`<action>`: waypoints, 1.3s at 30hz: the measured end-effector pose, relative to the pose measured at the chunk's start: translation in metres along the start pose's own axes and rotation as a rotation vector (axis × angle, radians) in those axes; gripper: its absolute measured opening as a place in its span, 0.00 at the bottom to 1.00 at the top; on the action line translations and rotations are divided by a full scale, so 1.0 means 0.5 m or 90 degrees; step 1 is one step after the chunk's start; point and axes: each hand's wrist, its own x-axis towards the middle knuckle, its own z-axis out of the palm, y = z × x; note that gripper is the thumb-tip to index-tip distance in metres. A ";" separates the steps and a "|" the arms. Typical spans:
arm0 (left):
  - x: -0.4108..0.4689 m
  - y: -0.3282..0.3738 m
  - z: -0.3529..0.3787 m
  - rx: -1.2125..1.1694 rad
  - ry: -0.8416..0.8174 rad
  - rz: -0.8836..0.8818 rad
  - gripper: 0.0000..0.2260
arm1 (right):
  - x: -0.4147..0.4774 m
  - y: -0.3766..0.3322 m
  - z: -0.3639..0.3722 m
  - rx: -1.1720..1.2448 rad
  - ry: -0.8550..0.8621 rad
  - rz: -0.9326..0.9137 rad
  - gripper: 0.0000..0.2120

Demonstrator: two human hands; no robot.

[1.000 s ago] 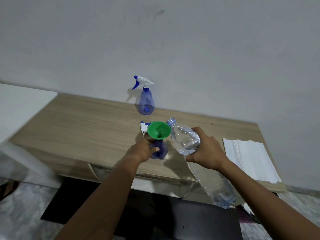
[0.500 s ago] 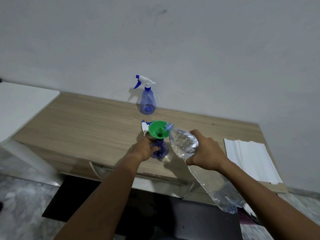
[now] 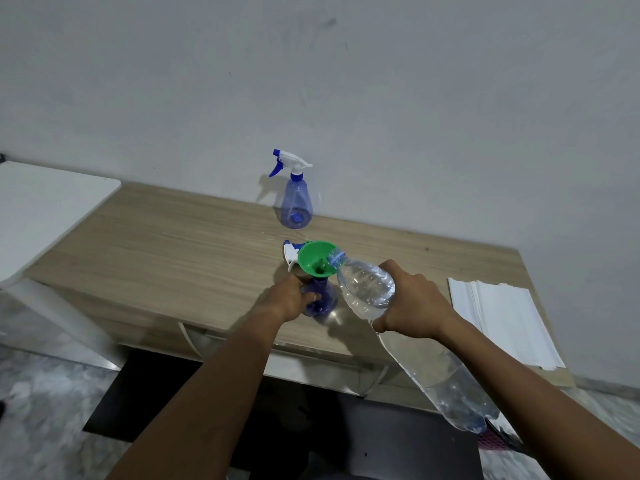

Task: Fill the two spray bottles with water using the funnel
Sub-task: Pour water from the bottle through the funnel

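A green funnel (image 3: 316, 258) sits in the neck of a blue spray bottle (image 3: 323, 301) near the table's front edge. My left hand (image 3: 290, 296) grips that bottle's body. My right hand (image 3: 414, 301) holds a large clear water bottle (image 3: 367, 284), tilted with its mouth over the funnel's rim. The bottle's detached white and blue spray head (image 3: 290, 252) lies just behind the funnel. A second blue spray bottle (image 3: 295, 202), with its trigger head on, stands upright by the wall.
The wooden table (image 3: 166, 251) runs along a grey wall. A stack of white paper (image 3: 505, 320) lies at its right end. A white surface (image 3: 45, 209) adjoins the table on the left. A dark mat lies on the floor below.
My right hand has tipped the water bottle further, bringing its mouth from beside the funnel to over its rim. My left hand has stayed on the spray bottle.
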 end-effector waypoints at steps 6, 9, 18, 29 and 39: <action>-0.008 0.015 -0.005 0.066 0.003 -0.023 0.27 | 0.002 -0.001 0.002 -0.010 -0.004 0.001 0.40; 0.000 0.012 -0.002 0.065 0.004 -0.031 0.31 | 0.002 0.002 0.004 -0.005 -0.006 0.005 0.41; 0.013 -0.010 0.006 -0.036 -0.002 0.007 0.22 | 0.002 -0.001 0.002 -0.014 -0.014 0.003 0.41; 0.014 -0.009 0.006 -0.048 0.004 0.009 0.23 | 0.003 -0.005 -0.003 -0.021 -0.024 0.001 0.40; 0.009 -0.007 0.005 -0.041 -0.013 0.007 0.21 | 0.005 -0.004 -0.005 -0.025 -0.019 0.006 0.39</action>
